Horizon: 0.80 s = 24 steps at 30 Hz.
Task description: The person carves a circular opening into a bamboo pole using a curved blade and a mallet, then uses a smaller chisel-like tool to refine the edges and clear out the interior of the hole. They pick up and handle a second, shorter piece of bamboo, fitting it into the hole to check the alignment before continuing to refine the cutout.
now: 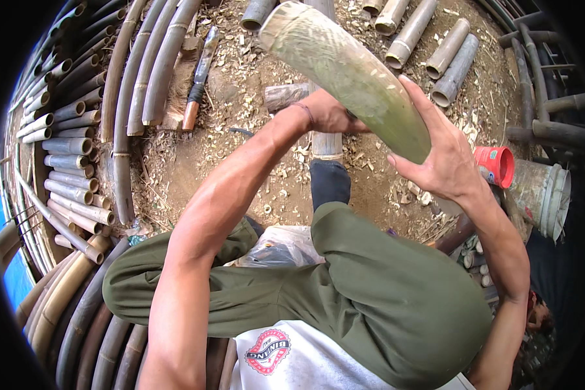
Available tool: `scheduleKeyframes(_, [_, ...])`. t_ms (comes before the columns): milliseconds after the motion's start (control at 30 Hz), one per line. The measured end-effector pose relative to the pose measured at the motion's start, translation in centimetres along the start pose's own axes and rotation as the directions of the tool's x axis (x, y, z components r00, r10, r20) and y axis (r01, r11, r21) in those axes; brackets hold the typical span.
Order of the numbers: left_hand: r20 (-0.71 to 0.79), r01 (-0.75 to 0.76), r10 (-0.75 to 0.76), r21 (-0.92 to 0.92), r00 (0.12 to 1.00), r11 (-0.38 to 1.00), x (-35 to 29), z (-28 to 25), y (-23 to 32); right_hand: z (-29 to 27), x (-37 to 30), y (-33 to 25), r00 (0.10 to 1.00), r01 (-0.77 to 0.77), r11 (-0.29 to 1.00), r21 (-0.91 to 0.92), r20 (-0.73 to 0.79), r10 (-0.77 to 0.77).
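Note:
A thick green-grey bamboo tube (351, 78) is held up at a slant before me, its far end toward the upper left. My right hand (445, 159) grips its near end, thumb and fingers spread around the sides. My left hand (335, 112) is beside the tube's left edge with curled fingers, partly hidden behind it. A dark bit shows at those fingers, too small to name. Below the hands, a bamboo pole (327, 144) runs along the ground toward a dark cloth-like piece (330, 183) by my knee. A short log (286, 97) lies across near it.
A long knife (201, 78) with a wooden handle lies at the left. Stacked bamboo tubes (71, 162) and long poles (156, 71) line that side. Cut tubes (413, 32) lie far right. A red bucket (500, 166) and a pale bucket (543, 198) stand right. Shavings litter the ground.

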<state>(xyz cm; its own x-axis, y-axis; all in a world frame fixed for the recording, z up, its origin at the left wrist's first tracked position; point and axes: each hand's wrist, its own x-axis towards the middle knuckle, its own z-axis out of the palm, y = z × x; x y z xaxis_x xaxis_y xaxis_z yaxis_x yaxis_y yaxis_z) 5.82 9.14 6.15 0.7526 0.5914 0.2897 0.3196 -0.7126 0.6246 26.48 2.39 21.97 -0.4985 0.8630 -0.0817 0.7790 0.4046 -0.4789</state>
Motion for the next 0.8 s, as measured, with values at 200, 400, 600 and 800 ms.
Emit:
scheduleKeyframes(200, [-0.164,0.011,-0.052,-0.24,0.985,0.971,-0.7,3.2,-0.3,2.4,-1.8,0.3,0.995,0.028,0.98,0.196,-0.103,-0.008])
scheduleKeyframes(400, [-0.411,0.074,-0.887,-0.898,0.211,0.434,-5.0,5.4,4.8,1.3,-3.2,1.3,0.984,-0.053,0.9,0.434,-0.132,0.121])
scheduleKeyframes(600, [-0.241,0.295,-0.856,-0.867,0.457,0.402,-3.1,2.0,4.0,1.6,-6.6,4.2,0.931,-0.123,0.744,0.657,-0.183,0.315])
scheduleKeyframes(800, [-0.142,0.415,-0.534,-0.477,0.833,0.774,0.5,-2.2,1.9,3.9,-10.7,5.2,0.875,-0.139,0.624,0.769,-0.2,0.442])
